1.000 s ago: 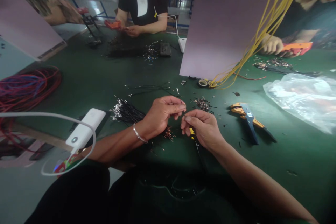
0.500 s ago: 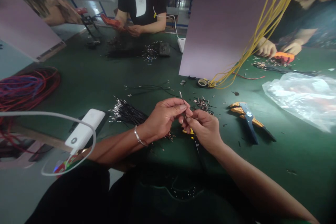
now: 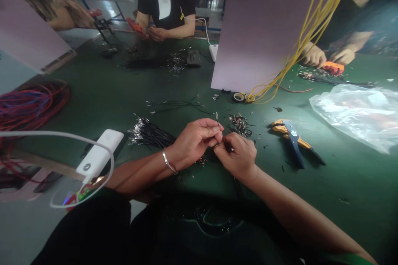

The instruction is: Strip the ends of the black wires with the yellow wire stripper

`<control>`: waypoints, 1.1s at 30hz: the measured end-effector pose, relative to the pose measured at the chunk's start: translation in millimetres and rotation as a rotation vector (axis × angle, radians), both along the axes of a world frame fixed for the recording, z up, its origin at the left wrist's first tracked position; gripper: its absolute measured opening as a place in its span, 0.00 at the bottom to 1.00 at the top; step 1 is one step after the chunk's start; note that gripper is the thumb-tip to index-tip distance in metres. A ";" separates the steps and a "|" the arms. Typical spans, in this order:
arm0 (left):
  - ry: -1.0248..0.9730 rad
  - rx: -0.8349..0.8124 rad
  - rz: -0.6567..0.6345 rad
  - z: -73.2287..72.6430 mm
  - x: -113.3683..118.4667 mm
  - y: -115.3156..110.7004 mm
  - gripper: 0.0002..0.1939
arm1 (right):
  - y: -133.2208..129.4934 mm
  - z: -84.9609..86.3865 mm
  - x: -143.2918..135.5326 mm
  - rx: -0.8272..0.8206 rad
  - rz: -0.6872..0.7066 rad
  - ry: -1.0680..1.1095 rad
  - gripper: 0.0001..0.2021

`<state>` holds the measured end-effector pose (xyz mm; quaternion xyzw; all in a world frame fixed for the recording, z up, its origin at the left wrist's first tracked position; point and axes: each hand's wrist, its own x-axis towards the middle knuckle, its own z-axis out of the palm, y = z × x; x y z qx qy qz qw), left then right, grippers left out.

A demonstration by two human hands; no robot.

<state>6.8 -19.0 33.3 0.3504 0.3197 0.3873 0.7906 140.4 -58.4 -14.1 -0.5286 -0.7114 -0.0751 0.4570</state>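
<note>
My left hand (image 3: 199, 136) is closed in a pinch on a thin black wire (image 3: 219, 124). A small silver terminal (image 3: 217, 115) caps the wire's upper end and points up and away from me. Right against it, my right hand (image 3: 238, 155) is closed, its fingertips touching the left ones. A small shiny bit pokes out between the right fingers; I cannot tell what it belongs to. Beyond my left wrist lies a bundle of black wires (image 3: 152, 132) with silver ends. Past my right fingers sits a pile of short wire scraps (image 3: 241, 126).
A yellow and blue wire stripper (image 3: 292, 134) lies to the right, near a clear plastic bag (image 3: 357, 112). Yellow wires (image 3: 298, 54) hang down beside tape rolls (image 3: 239, 97). On the left are a white power bank (image 3: 101, 153) and red wire coils (image 3: 31, 105). Two people work across the table.
My right hand has curled more tightly and turned, now covering the yellow piece that showed beneath it. The silver-tipped wire end has shifted slightly right and down in my left pinch.
</note>
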 end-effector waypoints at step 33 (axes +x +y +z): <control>0.066 -0.046 -0.046 5.7 -4.4 0.2 0.01 | -0.7 10.8 4.5 0.047 0.196 0.102 0.08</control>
